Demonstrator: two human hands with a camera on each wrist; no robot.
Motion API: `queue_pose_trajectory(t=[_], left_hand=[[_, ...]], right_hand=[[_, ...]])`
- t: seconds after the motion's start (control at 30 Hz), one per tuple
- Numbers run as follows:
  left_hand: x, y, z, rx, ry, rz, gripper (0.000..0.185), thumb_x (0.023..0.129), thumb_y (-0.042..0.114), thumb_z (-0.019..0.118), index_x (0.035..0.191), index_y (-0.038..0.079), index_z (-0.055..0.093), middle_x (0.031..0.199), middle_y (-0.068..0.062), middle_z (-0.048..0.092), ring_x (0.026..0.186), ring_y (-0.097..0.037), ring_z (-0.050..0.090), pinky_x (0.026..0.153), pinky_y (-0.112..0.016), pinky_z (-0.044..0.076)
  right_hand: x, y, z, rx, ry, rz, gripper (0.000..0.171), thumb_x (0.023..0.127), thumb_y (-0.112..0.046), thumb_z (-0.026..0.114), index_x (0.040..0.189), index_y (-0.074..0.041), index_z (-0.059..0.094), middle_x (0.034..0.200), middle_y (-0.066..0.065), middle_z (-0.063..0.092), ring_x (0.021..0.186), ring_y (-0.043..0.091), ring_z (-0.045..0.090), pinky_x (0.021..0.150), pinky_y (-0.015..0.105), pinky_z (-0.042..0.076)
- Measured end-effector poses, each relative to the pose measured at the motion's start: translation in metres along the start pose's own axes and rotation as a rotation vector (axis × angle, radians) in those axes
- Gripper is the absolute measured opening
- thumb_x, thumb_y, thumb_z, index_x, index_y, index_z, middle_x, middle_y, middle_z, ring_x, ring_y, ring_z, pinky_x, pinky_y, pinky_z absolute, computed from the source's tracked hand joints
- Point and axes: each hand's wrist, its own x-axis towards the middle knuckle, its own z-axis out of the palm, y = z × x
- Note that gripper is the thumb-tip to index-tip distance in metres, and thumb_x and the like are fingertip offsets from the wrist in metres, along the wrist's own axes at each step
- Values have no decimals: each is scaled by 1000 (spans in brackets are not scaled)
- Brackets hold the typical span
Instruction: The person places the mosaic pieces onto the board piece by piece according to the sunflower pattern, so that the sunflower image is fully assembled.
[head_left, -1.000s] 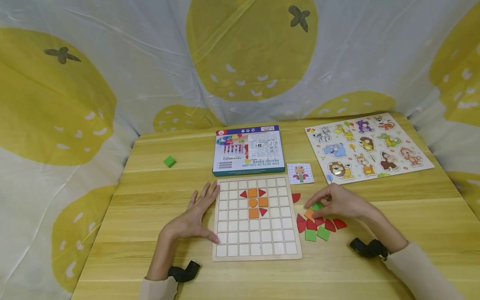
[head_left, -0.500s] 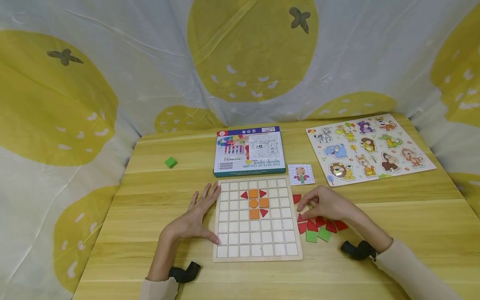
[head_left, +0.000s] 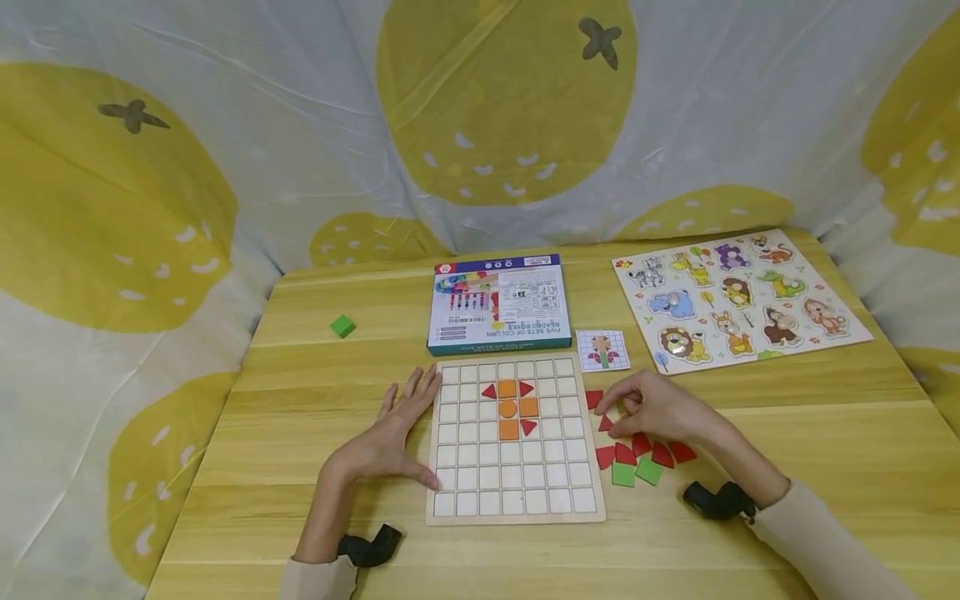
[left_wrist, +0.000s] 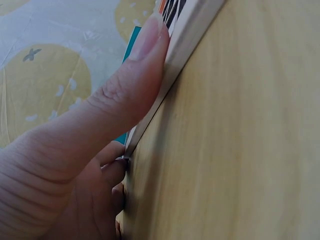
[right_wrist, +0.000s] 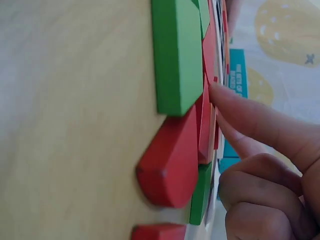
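We note a pale wooden grid board (head_left: pixel 516 492) with white squares, bearing orange and red pieces (head_left: pixel 508 407). Beside it lie loose red tiles (head_left: pixel 651 452) and two green tiles (head_left: pixel 634 472). A lone green block (head_left: pixel 342 326) sits on the light wood-grain table (head_left: pixel 300 392). The box (head_left: pixel 498 304) is blue and white; the animal puzzle (head_left: pixel 738 298) multicoloured; the backdrop cloth (head_left: pixel 225 125) white with yellow fruit

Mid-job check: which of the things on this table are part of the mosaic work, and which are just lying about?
In use: grid board, steadied by the left hand; loose red and green pieces, under the right hand; pattern card.

Lying about: animal puzzle, blue box, green block.
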Motion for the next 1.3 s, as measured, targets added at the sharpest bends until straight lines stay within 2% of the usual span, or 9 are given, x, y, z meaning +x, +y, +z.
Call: queue_pose_trajectory(t=[0.17,0.4,0.57,0.83,0.93,1.13,1.3], left_hand=[[0,0,0,-4,1,0,149,59,42,100,168,13,2,176,-6,-7,162,-33,-16,127,-63,-15],[-1,2,0,-8,0,-1,149,59,42,100,168,13,3,176,-7,-6,162,-34,-15,127,-63,-14],[-1,2,0,-8,-1,-2,149,58,41,100,168,13,2,176,-7,-6,162,-34,-15,128,-63,-15],[-1,1,0,-2,4,1,150,58,41,100,168,12,2,176,-7,-6,162,-34,-15,128,-63,-14],[-1,1,0,-7,1,2,150,58,41,100,168,12,2,176,-7,-6,162,-34,-15,128,-63,-14],[-1,1,0,-2,1,2,150,58,41,100,168,12,2,176,-7,-6,162,-34,-15,128,-63,-14],[0,1,0,-1,-2,-3,150,58,42,100,168,12,2,176,-7,-6,162,-33,-16,128,-62,-15]], right_hand=[[-1,-2,-1,-14,18,18,19,82,-4,84,100,-7,79,60,-3,35,56,11,33,50,21,28],[-4,-3,-3,-34,-4,-13,22,80,-2,84,101,-7,79,61,-4,34,57,9,31,51,21,28],[-4,-1,-4,-47,-13,1,22,81,-2,84,101,-8,79,61,-4,32,57,10,31,51,21,29],[-4,1,-4,-95,25,-16,16,85,-9,83,100,-9,77,58,-4,39,52,8,36,49,21,33],[-5,0,-4,-104,51,-13,17,86,-14,83,102,-10,77,58,-5,36,52,9,33,48,22,30],[-3,-14,3,-62,107,-29,19,87,-15,83,104,-8,78,59,-5,29,54,9,27,49,24,25],[11,-40,28,-33,131,-57,18,87,-17,84,104,-12,79,58,-5,27,52,11,27,49,23,23]])
